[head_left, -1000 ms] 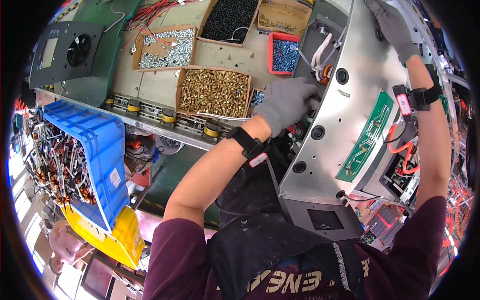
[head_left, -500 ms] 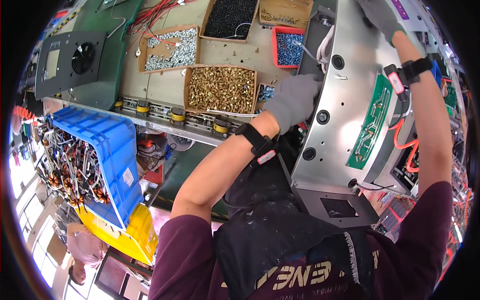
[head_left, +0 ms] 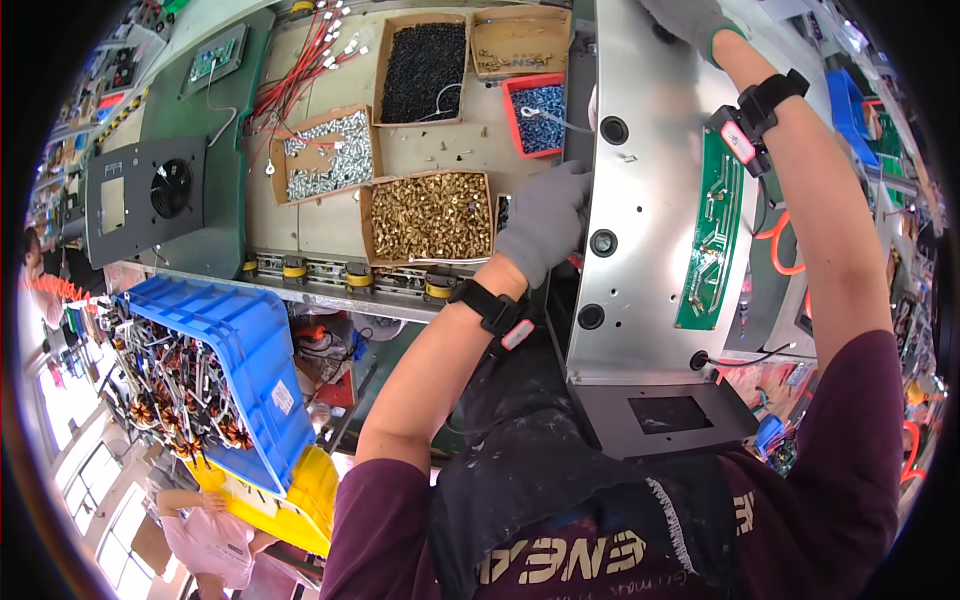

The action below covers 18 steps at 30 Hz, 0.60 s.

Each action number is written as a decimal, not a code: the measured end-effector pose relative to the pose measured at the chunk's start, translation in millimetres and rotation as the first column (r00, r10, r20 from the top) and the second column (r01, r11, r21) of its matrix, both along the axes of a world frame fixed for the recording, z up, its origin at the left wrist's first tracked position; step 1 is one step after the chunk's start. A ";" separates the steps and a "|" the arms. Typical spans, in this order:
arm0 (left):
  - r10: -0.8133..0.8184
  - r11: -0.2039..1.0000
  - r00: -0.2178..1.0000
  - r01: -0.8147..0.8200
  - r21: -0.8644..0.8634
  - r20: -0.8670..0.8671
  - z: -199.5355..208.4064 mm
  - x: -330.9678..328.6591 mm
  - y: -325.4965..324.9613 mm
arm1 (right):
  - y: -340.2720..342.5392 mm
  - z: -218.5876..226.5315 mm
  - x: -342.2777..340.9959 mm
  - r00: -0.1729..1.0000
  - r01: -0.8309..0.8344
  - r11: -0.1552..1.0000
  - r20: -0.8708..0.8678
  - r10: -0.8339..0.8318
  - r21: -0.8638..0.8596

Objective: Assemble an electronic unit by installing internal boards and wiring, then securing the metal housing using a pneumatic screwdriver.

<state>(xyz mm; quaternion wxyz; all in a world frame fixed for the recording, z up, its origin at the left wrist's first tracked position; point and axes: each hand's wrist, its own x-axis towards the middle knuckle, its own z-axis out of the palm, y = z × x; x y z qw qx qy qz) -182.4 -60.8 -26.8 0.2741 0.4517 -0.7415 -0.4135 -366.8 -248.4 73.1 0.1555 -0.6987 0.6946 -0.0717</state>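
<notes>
A large silver metal chassis (head_left: 640,270) stands upright in front of me, with black round grommets and a green circuit board (head_left: 713,240) on its face. My left hand (head_left: 545,225), in a grey glove, is closed at the chassis's left edge; its fingertips are partly hidden there. At the far end, my gloved right hand (head_left: 692,18) grips the top of the chassis, and the picture's upper rim cuts off part of its fingers. A dark grey panel with a rectangular window (head_left: 595,425) joins the chassis at its near end.
Left of the chassis are boxes of brass screws (head_left: 425,215), silver screws (head_left: 345,150), black screws (head_left: 425,70) and a red bin of blue-tinted screws (head_left: 540,112). A grey fan panel (head_left: 135,235) lies farther left. A blue crate (head_left: 265,350) holds wired parts; a person (head_left: 215,540) is beyond it.
The view has shifted, so the boxes sit lower and the chassis looks more upright and farther left. Both hands stay at the same parts of the chassis.
</notes>
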 end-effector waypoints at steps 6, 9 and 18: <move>0.062 0.997 0.998 -0.063 -0.035 -0.024 -2.1 -0.2 2.5 | 5.6 1.7 -5.5 1.000 0.007 0.999 0.008 -0.007 0.047; 0.077 0.997 0.994 -0.076 0.018 -0.072 -2.8 -0.5 2.7 | 1.8 -4.9 -9.5 0.998 -0.037 0.999 -0.050 0.038 0.026; 0.108 0.994 0.993 -0.107 0.024 -0.053 -3.0 -3.6 2.8 | 3.3 -12.2 -15.3 0.997 -0.071 0.997 0.014 0.071 0.002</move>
